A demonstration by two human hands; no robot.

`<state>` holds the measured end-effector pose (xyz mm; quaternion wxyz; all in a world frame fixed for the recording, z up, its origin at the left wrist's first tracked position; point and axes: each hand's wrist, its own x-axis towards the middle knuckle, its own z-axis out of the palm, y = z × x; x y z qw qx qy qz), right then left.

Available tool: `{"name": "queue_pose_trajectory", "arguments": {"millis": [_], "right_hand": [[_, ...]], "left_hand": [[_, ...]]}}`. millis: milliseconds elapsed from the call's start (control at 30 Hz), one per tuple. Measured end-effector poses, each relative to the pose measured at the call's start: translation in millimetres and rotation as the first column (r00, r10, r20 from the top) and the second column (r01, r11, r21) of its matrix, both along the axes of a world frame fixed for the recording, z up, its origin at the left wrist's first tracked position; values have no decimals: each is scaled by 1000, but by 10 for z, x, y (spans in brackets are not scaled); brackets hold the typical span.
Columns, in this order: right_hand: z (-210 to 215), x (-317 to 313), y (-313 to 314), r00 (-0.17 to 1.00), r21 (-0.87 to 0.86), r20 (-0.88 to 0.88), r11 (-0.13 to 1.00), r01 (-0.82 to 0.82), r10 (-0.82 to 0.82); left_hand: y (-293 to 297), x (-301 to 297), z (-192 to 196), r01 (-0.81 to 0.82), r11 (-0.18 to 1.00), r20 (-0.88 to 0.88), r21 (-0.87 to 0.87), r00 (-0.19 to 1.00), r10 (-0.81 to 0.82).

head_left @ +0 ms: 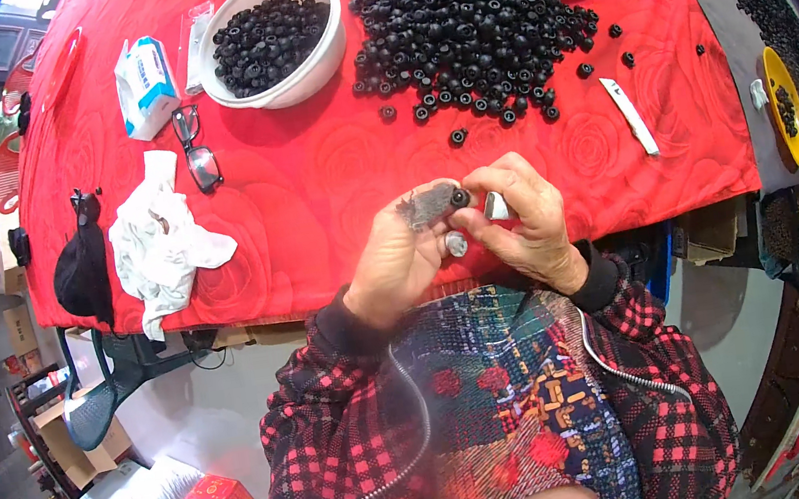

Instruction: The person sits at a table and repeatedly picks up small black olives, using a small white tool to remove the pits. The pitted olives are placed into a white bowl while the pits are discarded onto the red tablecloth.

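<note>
Close to the table's near edge, my left hand (393, 258) and my right hand (529, 217) meet over a small round black piece (459, 198) with a hollow in its end. The left hand is palm up, its fingers closed around the piece, and a grey dusty-looking covering (429, 206) lies along them. My right thumb and fingers pinch at the piece from the other side. A whitish object (495, 206) shows at the right fingers; its kind is unclear. Below the piece is a pale wrapped bit (456, 243), perhaps on a fingertip.
A large heap of black pieces (472, 33) lies beyond my hands on the red tablecloth (311, 190). Around it are a white bowl (329, 62) of black pieces, a white-handled cutter-like strip (629, 116), glasses (202, 164), a tissue pack (146, 86), white cloth (161, 240) and black cloth (84, 266).
</note>
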<state>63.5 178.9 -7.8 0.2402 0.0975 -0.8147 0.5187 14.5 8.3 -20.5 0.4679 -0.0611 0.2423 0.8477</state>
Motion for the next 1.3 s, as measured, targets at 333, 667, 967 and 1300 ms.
{"name": "queue_pose_trajectory", "arguments": {"millis": [333,667,967,1300], "right_hand": [[102,79,77,955,95,-37,952,-291,296],[228,111,144,853,111,-15,848,-518,522],[230,119,143,934,-8,-103,938,-346,343],[229,88,171,947,-25,-167,959,-282,274]], "left_hand": [[-214,36,304,256,907,-249,-335,904,-347],[-231,-67,409,509,750,-137,-422,782,-608],[-87,64,370,298,908,-183,-295,915,-359],[-27,49,454,274,914,-226,-298,911,-346]]}}
